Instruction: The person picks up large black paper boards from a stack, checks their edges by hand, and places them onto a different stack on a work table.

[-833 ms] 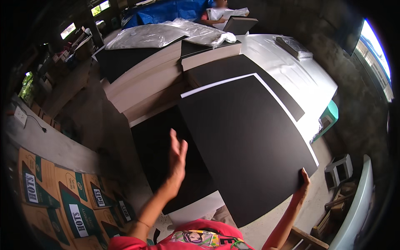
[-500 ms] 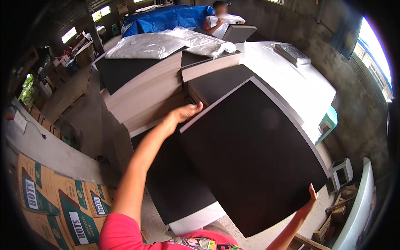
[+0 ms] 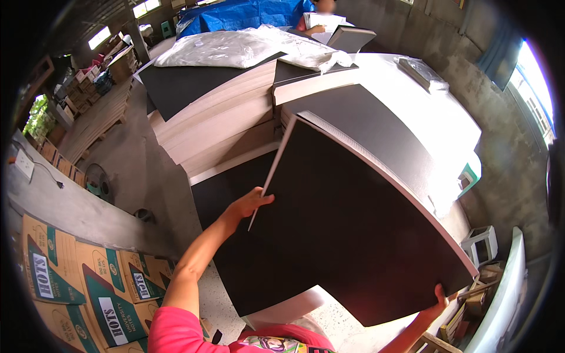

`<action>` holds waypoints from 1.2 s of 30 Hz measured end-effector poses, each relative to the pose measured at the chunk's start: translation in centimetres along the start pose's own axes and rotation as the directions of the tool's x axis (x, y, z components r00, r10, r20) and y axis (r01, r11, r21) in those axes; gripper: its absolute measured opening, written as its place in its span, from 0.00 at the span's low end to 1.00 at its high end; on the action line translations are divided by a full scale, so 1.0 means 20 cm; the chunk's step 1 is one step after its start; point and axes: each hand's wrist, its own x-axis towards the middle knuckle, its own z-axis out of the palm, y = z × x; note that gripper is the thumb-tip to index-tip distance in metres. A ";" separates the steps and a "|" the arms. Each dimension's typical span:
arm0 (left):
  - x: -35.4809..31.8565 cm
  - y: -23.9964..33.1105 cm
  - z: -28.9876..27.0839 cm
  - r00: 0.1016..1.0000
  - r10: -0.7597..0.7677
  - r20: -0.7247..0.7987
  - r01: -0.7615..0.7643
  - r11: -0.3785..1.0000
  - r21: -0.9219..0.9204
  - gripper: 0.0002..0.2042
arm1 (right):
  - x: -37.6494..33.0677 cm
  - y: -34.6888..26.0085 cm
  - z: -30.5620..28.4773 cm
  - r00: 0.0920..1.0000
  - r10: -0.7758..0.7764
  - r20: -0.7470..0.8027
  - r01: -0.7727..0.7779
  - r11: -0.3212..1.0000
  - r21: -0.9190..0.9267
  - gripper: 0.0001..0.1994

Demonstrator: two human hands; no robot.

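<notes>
I hold a wad of large black sheets (image 3: 353,229) with pale edges, tilted in front of me. My left hand (image 3: 252,203) is closed on its left edge, the thumb on top. At the near right corner, my right hand (image 3: 438,303) grips the edge with its thumb over the black face; its other fingers are hidden underneath. Below and to the left lies another black-topped stack (image 3: 235,259), partly covered by the held sheets. Just beyond their far edge is a dark grey-black stack (image 3: 359,115).
Tall stacks of pale-edged board (image 3: 218,117) stand farther left under clear plastic (image 3: 223,50). A white-covered surface (image 3: 424,112) lies at the right. Printed cartons (image 3: 112,288) fill the lower left. A grey stool (image 3: 479,244) stands at right. Another person (image 3: 318,26) holds sheets at the back.
The held sheets have shifted left and toward me, their far edge now showing several layers. My left hand has moved nearer and closed on the left edge. My right thumb now presses over the corner.
</notes>
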 end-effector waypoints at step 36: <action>0.37 0.19 -0.76 0.948 -0.290 -0.134 0.316 0.915 0.252 0.34 | -0.94 0.66 0.81 0.410 0.863 -0.296 -0.834 0.486 0.260 0.30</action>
